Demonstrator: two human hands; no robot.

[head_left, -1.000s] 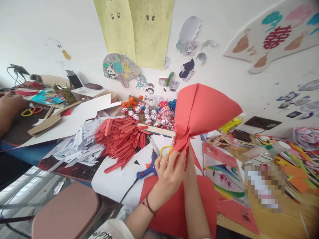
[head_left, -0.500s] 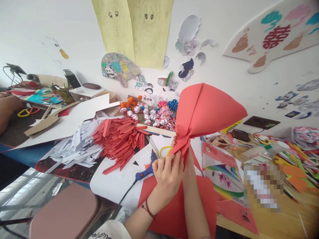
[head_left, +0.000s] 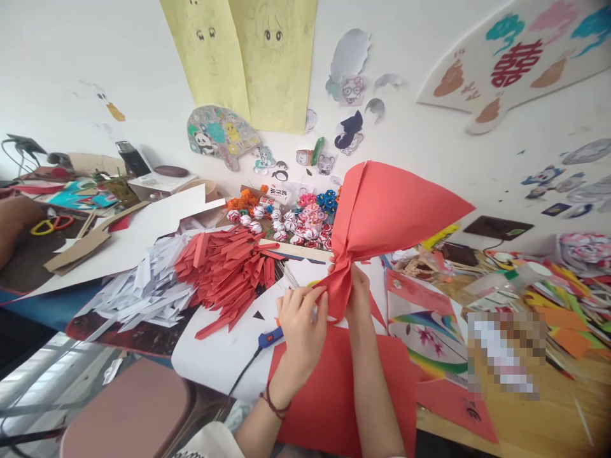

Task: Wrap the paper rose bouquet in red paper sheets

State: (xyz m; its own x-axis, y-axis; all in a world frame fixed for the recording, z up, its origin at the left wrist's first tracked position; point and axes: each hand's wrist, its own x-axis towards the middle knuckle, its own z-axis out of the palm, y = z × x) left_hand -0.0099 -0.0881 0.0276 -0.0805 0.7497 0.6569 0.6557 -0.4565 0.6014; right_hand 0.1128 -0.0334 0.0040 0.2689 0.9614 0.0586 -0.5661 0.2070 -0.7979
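Left hand point(head_left: 301, 318): nearly closed, pinching tail of flared red paper bundle point(head_left: 396, 207)
Right hand point(head_left: 359, 289): curled around its gathered neck
Bundle: raised above flat red paper sheet point(head_left: 329, 394)
Lettering: I read red "囍" point(head_left: 517, 63), white fan-shaped board point(head_left: 480, 67)

Counted two sets of bare fingers point(head_left: 301, 301), one bracelet point(head_left: 275, 402), one co-worker's arm point(head_left: 14, 222) at far left. Tallied one red paper wrap point(head_left: 391, 203), one large red sheet point(head_left: 344, 388), one blue glue gun point(head_left: 270, 337), one small black triangle point(head_left: 258, 315). Logged one red strip pile point(head_left: 224, 267), one white strip pile point(head_left: 147, 292); couldn't count single strips, nor crowded paper flowers point(head_left: 312, 213). Noted one pair of scissors point(head_left: 45, 227) at far left, one flask point(head_left: 133, 159), one dark oval case point(head_left: 172, 171), one seat point(head_left: 128, 413). Got two yellow drawing sheets point(head_left: 210, 70), two fan-shaped pieces point(head_left: 222, 131) on the wall.
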